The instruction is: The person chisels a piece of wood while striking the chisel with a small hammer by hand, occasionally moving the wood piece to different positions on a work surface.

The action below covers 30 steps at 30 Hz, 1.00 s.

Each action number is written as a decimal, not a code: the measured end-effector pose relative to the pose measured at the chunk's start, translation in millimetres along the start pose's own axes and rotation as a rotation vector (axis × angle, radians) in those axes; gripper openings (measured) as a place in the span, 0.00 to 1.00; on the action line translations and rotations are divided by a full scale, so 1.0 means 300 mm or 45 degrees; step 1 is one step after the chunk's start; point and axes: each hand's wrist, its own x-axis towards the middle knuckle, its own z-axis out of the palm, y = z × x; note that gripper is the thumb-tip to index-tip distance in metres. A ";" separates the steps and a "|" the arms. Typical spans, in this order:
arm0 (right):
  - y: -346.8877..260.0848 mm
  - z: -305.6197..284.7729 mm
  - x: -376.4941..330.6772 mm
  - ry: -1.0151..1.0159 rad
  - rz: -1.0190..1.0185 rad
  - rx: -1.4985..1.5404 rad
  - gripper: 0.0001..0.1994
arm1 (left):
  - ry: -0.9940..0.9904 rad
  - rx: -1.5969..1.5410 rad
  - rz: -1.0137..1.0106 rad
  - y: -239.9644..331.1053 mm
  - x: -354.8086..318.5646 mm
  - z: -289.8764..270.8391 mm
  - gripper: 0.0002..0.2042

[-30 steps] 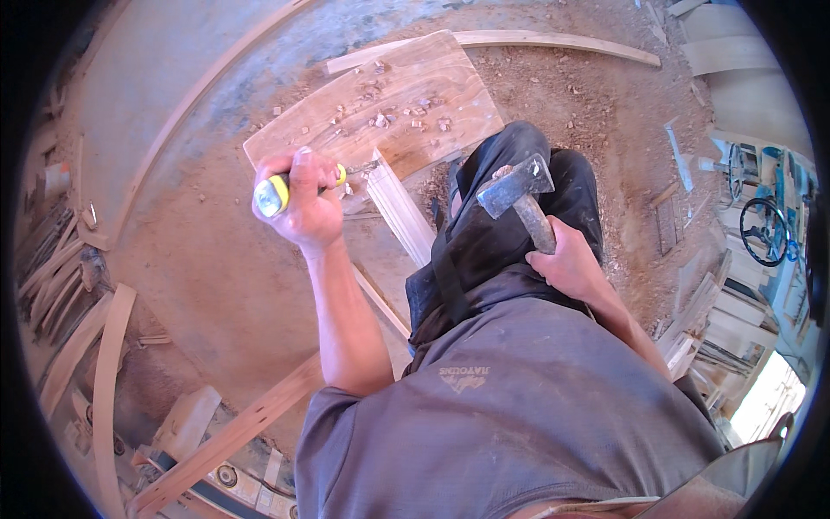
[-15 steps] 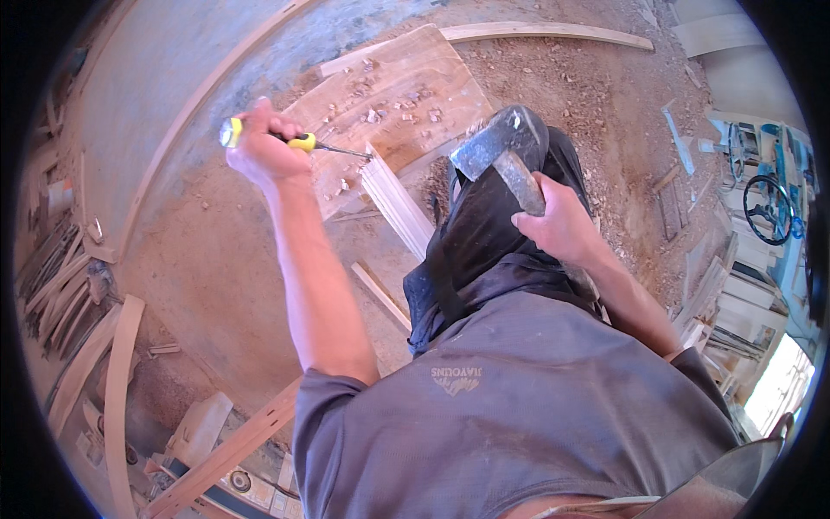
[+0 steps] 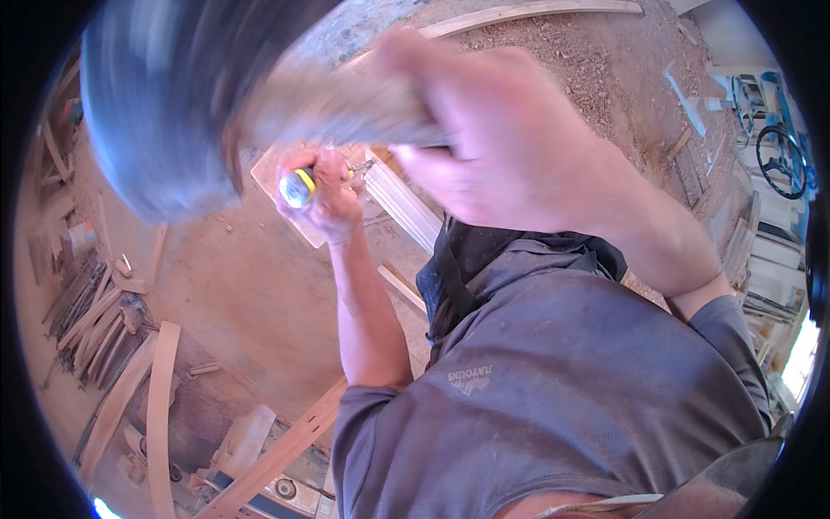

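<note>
My right hand [image 3: 519, 138] is raised high and close to the camera, closed round the wooden handle of a hammer [image 3: 164, 104]. The big metal hammer head is smeared by motion. Below and beyond it, my left hand [image 3: 337, 203] grips a chisel [image 3: 298, 187] with a yellow and black handle and a metal cap. The chisel's thin blade reaches right toward the end of a pale grooved wooden strip [image 3: 400, 203]; whether the tip touches wood I cannot make out. Under them lies a flat wooden board [image 3: 266, 173], mostly hidden by the hammer and my hands.
A curved timber [image 3: 527, 12] lies at the far side among wood chips. On the left are stacked offcuts [image 3: 91, 320] and a long curved piece [image 3: 162, 415]. A slotted beam [image 3: 277, 454] lies near my left elbow. A steering wheel [image 3: 781, 162] is at the right.
My right hand has swung the hammer up from my knee toward the upper left. The chisel in my left hand is now more upright, its cap turned toward the camera.
</note>
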 end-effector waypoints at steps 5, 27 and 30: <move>0.020 0.117 0.056 -0.310 -0.147 -0.393 0.13 | -0.027 0.272 0.272 -0.088 0.022 -0.005 0.22; -0.034 0.061 0.031 -0.347 0.054 -0.264 0.15 | -0.308 -0.094 -0.410 -0.078 0.053 -0.050 0.09; 0.056 0.114 0.015 -0.325 0.067 -0.375 0.15 | -0.303 -0.037 -0.420 -0.064 0.066 -0.014 0.09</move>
